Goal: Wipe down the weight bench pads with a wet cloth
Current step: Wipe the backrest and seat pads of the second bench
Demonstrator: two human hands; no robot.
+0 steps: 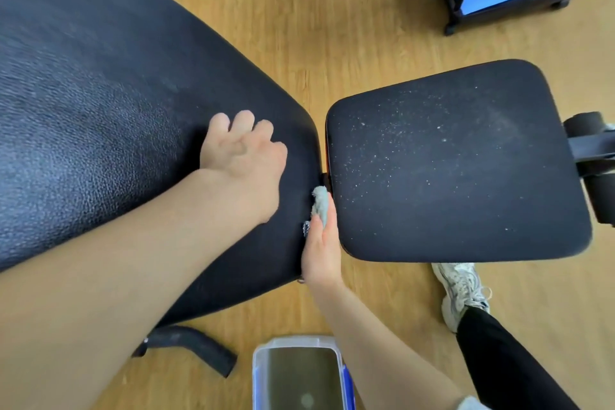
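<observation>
Cloth (320, 206), grey and bunched, is being gripped in the right hand (321, 250), which is pressing it against the end edge of the back pad (100, 110), in the narrow gap between that pad and the white-speckled seat pad (459, 163) just past its end. The left hand (243, 156) is resting on top of the back pad near that same end, fingers loosely bent and holding nothing. A plastic tub (258, 373) of murky water is standing on the floor (349, 27) near the back pad's end.
</observation>
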